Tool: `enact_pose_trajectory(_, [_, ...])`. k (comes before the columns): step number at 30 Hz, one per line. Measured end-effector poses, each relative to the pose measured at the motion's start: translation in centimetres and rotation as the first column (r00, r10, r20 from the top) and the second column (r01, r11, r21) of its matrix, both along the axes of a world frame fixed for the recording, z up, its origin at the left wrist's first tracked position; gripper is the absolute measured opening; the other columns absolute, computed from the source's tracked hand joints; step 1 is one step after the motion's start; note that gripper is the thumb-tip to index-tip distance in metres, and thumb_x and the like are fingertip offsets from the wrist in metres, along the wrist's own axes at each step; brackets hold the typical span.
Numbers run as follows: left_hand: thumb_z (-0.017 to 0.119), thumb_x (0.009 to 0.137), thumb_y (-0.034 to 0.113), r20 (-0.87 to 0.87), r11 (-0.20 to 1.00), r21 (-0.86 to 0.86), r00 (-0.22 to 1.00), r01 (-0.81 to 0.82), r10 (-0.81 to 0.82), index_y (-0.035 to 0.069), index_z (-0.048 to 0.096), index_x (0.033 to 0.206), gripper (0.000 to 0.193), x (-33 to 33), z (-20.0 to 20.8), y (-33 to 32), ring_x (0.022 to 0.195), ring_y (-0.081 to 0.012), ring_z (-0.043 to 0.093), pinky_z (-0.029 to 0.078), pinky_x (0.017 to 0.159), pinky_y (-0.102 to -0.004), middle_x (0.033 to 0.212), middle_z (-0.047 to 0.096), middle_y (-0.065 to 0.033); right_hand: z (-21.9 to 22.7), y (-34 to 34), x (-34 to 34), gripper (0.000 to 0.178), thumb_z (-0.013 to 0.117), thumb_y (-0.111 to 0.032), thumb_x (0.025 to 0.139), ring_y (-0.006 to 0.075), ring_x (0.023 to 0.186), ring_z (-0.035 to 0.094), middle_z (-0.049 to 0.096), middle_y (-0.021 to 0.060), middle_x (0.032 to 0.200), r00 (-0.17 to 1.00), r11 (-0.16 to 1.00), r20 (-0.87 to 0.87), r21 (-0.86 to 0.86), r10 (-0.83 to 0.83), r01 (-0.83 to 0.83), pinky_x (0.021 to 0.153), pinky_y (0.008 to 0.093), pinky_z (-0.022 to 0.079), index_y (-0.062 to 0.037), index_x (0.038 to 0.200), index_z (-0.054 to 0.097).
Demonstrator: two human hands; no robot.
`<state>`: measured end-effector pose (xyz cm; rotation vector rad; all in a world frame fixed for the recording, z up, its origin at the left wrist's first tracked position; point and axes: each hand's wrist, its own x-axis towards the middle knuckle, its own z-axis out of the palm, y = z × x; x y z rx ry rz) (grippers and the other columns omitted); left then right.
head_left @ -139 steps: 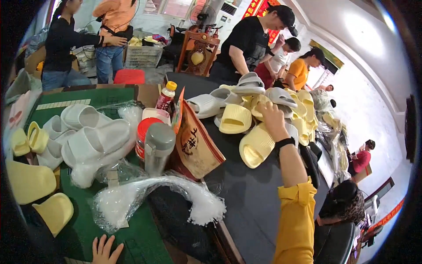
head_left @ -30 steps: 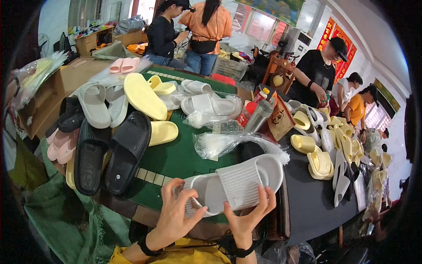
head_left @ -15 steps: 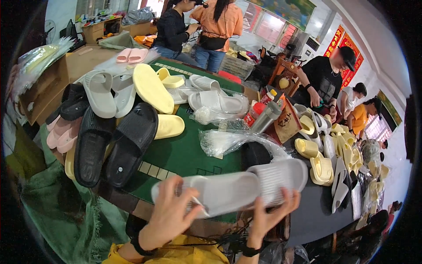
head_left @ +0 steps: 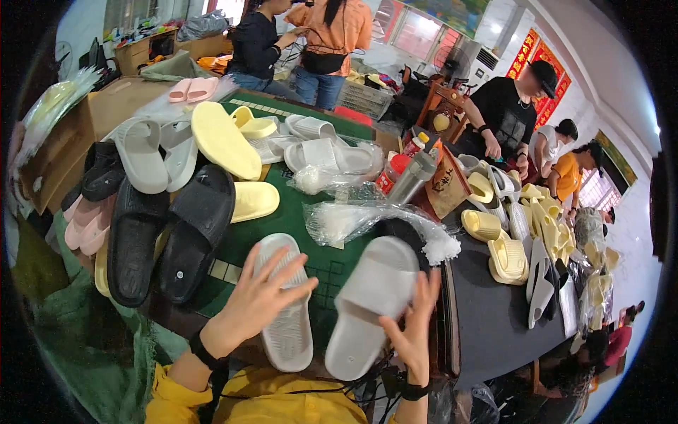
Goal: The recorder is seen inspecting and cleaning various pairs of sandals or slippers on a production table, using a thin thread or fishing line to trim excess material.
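Note:
Two light grey slippers are in front of me at the near edge of the green table. My left hand (head_left: 265,297) lies over the left slipper (head_left: 286,343), its fingers spread across the middle. That slipper shows a ribbed face, with part hidden under my fingers. My right hand (head_left: 415,321) grips the right slipper (head_left: 360,311) along its right edge, thumb by the strap and fingers at the far side. The right slipper is strap up, toe end toward me, and its far end is slightly blurred.
Large black slippers (head_left: 201,230), yellow slippers (head_left: 224,145) and grey slippers (head_left: 145,152) are piled at left. Clear plastic bags (head_left: 353,222), a steel flask (head_left: 413,177) and a red-lidded jar (head_left: 393,172) stand beyond. More slippers (head_left: 507,260) crowd the right table; co-workers stand behind.
The grey slippers were held up together, end to end sideways. Now they are apart and side by side, pointing toward me. My left hand has spread its fingers.

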<state>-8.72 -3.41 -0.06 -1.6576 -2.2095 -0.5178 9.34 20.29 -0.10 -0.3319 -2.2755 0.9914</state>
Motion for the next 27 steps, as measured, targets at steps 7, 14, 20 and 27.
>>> enact_pose_trajectory(7, [0.07, 0.083, 0.008, 0.319, 0.945, -0.161, 0.891, -0.284, 0.323, 0.013, 0.041, 0.145, 0.068, 1.7, -1.9, -3.8, 0.125, -0.0409, 0.045, 0.04, 0.104, -0.0479, 0.14, 0.041, -0.0214, -2.6, -1.5, 0.3, 0.077, 0.075, -0.01, 0.082, 0.0364, 0.116, 0.054, 0.029, 0.0244, 0.15, 0.883, 0.965, 0.469, 0.229, 0.006, -0.128, 0.093, 0.0404, 0.049, -0.0091, 0.148, 0.036])
enact_pose_trajectory(14, [0.066, 0.084, 0.001, 0.537, 0.951, -0.175, 0.785, -0.256, 0.31, 0.016, 0.042, 0.145, 0.068, 1.3, -3.2, -4.1, 0.102, -0.0391, 0.054, 0.047, 0.089, -0.0452, 0.114, 0.051, -0.0202, -4.7, -1.9, -1.4, 0.073, 0.064, 0.007, 0.08, 0.0413, 0.112, 0.055, 0.041, 0.0254, 0.137, 0.945, 0.983, 0.324, 0.163, 0.032, -0.09, 0.09, 0.0418, 0.05, -0.0113, 0.146, 0.039])
enact_pose_trajectory(20, [0.056, 0.085, -0.006, 0.691, 0.961, -0.054, 0.684, -0.273, 0.233, 0.013, 0.041, 0.146, 0.066, 1.6, -3.9, -3.6, 0.096, -0.0392, 0.054, 0.046, 0.084, -0.0439, 0.107, 0.05, -0.0202, -3.5, -1.6, -1.6, 0.06, 0.064, 0.001, 0.085, 0.0326, 0.108, 0.062, 0.049, 0.0226, 0.137, 0.938, 0.972, 0.254, -0.048, 0.234, -0.229, 0.082, 0.0341, 0.054, -0.0061, 0.142, 0.046])
enact_pose_trajectory(27, [0.061, 0.084, -0.003, 0.609, 0.959, -0.076, 0.748, -0.274, 0.262, 0.009, 0.037, 0.147, 0.068, 2.5, -3.8, -3.1, 0.096, -0.0384, 0.055, 0.047, 0.083, -0.0437, 0.109, 0.051, -0.0197, 4.1, 6.9, 1.3, 0.019, 0.062, -0.02, 0.091, 0.0382, 0.077, 0.067, 0.069, 0.0189, 0.083, 0.834, 0.809, 0.177, 0.415, -0.522, 0.418, 0.068, 0.0452, 0.053, -0.0016, 0.093, 0.067])
